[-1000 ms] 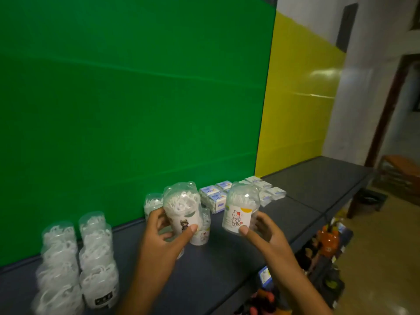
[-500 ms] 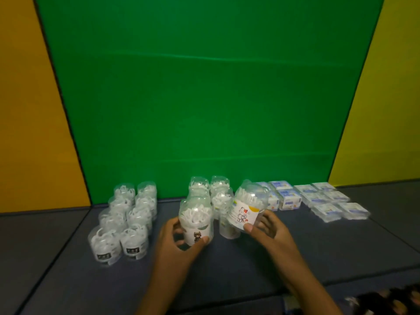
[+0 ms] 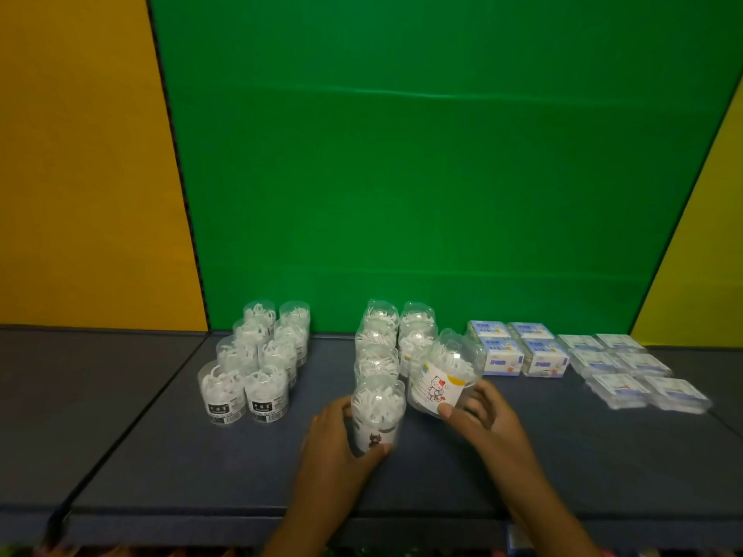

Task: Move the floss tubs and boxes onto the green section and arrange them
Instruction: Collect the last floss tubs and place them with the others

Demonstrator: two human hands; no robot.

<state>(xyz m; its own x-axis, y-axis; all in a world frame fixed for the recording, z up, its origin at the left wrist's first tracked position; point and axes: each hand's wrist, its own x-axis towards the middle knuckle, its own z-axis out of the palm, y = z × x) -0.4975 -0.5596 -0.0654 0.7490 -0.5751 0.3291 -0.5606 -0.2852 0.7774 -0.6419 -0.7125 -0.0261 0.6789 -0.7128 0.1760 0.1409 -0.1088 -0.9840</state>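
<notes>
Head view, stock and hazards on the dark grey bench (image 3: 442,468) in front of the green wall panel (image 3: 442,174).

Item 1: clear plastic floss tub with a bear label (image 3: 378,416), upright at the front of the middle block of clear floss tubs (image 3: 396,339). Left hand (image 3: 337,440) is curled round it, thumb across the label. It looks to be on or just above the bench; which one cannot be told.

Item 2: clear plastic floss tub with a white cat label (image 3: 442,379), held tilted in the right hand (image 3: 482,416), off the bench, just beside the right column of that block.

Item 3: left block of black-labelled clear floss tubs (image 3: 257,363), two columns. Item 4: blue-and-white floss boxes (image 3: 518,351). Item 5: flat clear floss packs (image 3: 627,367), far right.

Hazards, as judged: the tilted tub, lowered at an angle, could land on its edge and roll, or clip its tall, light neighbours and topple the column. Both hands being occupied, neither is free to catch a fall. A tub set askew would break the two-column line.
</notes>
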